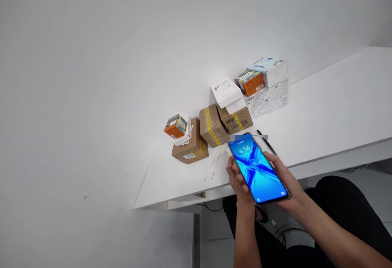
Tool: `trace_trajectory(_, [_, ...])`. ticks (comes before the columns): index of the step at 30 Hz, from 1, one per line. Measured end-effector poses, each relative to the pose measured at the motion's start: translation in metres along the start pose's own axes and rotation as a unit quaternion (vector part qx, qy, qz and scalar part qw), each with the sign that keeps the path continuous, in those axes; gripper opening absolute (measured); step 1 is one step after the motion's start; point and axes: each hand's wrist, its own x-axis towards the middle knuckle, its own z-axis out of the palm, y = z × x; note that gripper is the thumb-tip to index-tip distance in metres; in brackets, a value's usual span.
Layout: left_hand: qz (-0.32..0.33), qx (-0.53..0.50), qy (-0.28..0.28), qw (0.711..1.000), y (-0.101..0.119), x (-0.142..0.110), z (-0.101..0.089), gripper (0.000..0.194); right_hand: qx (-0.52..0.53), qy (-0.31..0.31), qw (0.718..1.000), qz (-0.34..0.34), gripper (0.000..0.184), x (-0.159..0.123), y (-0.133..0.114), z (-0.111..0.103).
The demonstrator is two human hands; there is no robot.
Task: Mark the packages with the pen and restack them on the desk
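Crossing above black trousers [346, 202], two bare forearms lead up to the hands, with dark cables [283, 235] on the floor lower down. The left hand [239, 180] is closed along the phone's left edge, its fingers curled against the side. The right hand [289, 182] clasps the opposite edge and lower corner, so the phone [257, 170] is pinched between the two. It is held tilted, screen up, over the front edge of the bench [330, 109]; the lit blue screen reads 4:56, and its lower end lies over the person's legs.

Just beyond the phone's upper right edge, a black pen [267, 142] lies on the white bench, partly hidden by the right hand. To the left, dark smudges [210, 172] mark the surface.

Farther back stand three brown cartons with yellow tape. The left carton [188, 152] bears a white box [183, 139] with a small orange box [176, 126] on top. The middle carton [211, 129] leans beside it, and the right carton [240, 121] has a white carton [226, 90] above it. Behind and to the right, a printed box [271, 98] carries another orange box [252, 84] and a pale blue-and-white pack [274, 72]. Past them all rises the plain grey-white wall [122, 56]
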Motion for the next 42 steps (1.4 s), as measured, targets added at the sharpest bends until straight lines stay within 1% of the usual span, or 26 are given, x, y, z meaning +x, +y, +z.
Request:
trace_trajectory(2, [0.023,-0.006,0.012,1.000,0.002,0.008,-0.009,0.038,-0.052,0.033,0.997,-0.050,0.049,-0.010,-0.014,-0.002])
trace_trajectory(4, [0.057,-0.009,0.031,0.998,0.009,0.015,-0.016,0.032,-0.119,0.103,0.979,-0.132,0.045,-0.021,-0.031,-0.009])
trace_trajectory(5, [0.074,-0.007,0.042,0.996,0.013,0.018,-0.018,0.030,-0.159,0.149,0.959,-0.179,0.043,-0.025,-0.042,-0.015])
trace_trajectory(6, [0.090,-0.003,0.053,0.995,0.017,0.019,-0.020,0.029,-0.204,0.202,0.931,-0.226,0.042,-0.029,-0.052,-0.023])
trace_trajectory(7, [0.101,0.002,0.060,0.993,0.020,0.020,-0.021,0.028,-0.255,0.255,0.893,-0.270,0.042,-0.032,-0.063,-0.033])
trace_trajectory(9, [0.104,0.014,0.051,0.993,0.024,0.021,-0.022,0.028,-0.375,0.352,0.795,-0.322,0.043,-0.037,-0.084,-0.056])
trace_trajectory(10, [0.097,0.018,0.039,0.994,0.025,0.021,-0.022,0.029,-0.443,0.395,0.732,-0.335,0.045,-0.039,-0.094,-0.068])
trace_trajectory(11, [0.086,0.022,0.025,0.996,0.026,0.021,-0.023,0.030,-0.525,0.420,0.663,-0.328,0.046,-0.041,-0.103,-0.080])
trace_trajectory(13, [0.066,0.030,0.002,0.997,0.027,0.021,-0.026,0.032,-0.675,0.448,0.501,-0.306,0.051,-0.043,-0.118,-0.102])
trace_trajectory(15, [0.059,0.043,-0.009,0.997,0.030,0.022,-0.030,0.033,-0.775,0.454,0.344,-0.275,0.054,-0.043,-0.128,-0.119])
trace_trajectory(16, [0.058,0.053,-0.014,0.997,0.032,0.023,-0.033,0.035,-0.803,0.455,0.281,-0.262,0.055,-0.043,-0.132,-0.127])
trace_trajectory(17, [0.059,0.066,-0.020,0.996,0.034,0.024,-0.037,0.036,-0.823,0.455,0.233,-0.249,0.056,-0.042,-0.134,-0.133])
trace_trajectory(18, [0.058,0.080,-0.026,0.995,0.037,0.026,-0.041,0.037,-0.836,0.452,0.198,-0.241,0.055,-0.041,-0.137,-0.137])
trace_trajectory(20, [0.053,0.105,-0.040,0.992,0.043,0.033,-0.052,0.043,-0.850,0.444,0.155,-0.239,0.050,-0.039,-0.140,-0.144])
trace_trajectory(21, [0.050,0.113,-0.051,0.991,0.046,0.038,-0.057,0.048,-0.853,0.440,0.142,-0.242,0.047,-0.039,-0.142,-0.146])
trace_trajectory(23, [0.046,0.118,-0.087,0.988,0.050,0.051,-0.069,0.061,-0.854,0.438,0.135,-0.245,0.040,-0.039,-0.146,-0.149])
trace_trajectory(26, [0.048,0.107,-0.180,0.977,0.051,0.075,-0.082,0.080,-0.853,0.440,0.151,-0.235,0.032,-0.037,-0.150,-0.151])
trace_trajectory(29, [0.056,0.081,-0.281,0.955,0.046,0.098,-0.086,0.094,-0.856,0.415,0.168,-0.259,0.036,-0.029,-0.147,-0.148])
trace_trajectory(30, [0.058,0.069,-0.305,0.948,0.045,0.103,-0.085,0.096,-0.858,0.394,0.183,-0.274,0.039,-0.024,-0.143,-0.145])
trace_trajectory(31, [0.060,0.057,-0.320,0.944,0.044,0.106,-0.084,0.097,-0.859,0.370,0.207,-0.288,0.041,-0.019,-0.139,-0.142])
trace_trajectory(33, [0.061,0.040,-0.329,0.942,0.042,0.107,-0.085,0.096,-0.852,0.329,0.273,-0.303,0.042,-0.007,-0.128,-0.136])
trace_trajectory(35, [0.068,0.039,-0.321,0.944,0.042,0.100,-0.091,0.095,-0.831,0.317,0.337,-0.310,0.042,0.004,-0.118,-0.133])
trace_trajectory(37, [0.085,0.051,-0.284,0.954,0.043,0.091,-0.106,0.093,-0.804,0.317,0.382,-0.327,0.039,0.012,-0.113,-0.134])
trace_trajectory(38, [0.096,0.060,-0.250,0.962,0.043,0.086,-0.116,0.092,-0.792,0.318,0.398,-0.338,0.037,0.014,-0.111,-0.136])
trace_trajectory(40, [0.123,0.088,-0.155,0.976,0.044,0.082,-0.136,0.093,-0.769,0.324,0.420,-0.358,0.032,0.016,-0.111,-0.141])
trace_trajectory(42, [0.163,0.120,-0.052,0.978,0.041,0.089,-0.152,0.100,-0.751,0.333,0.435,-0.368,0.029,0.016,-0.111,-0.145])
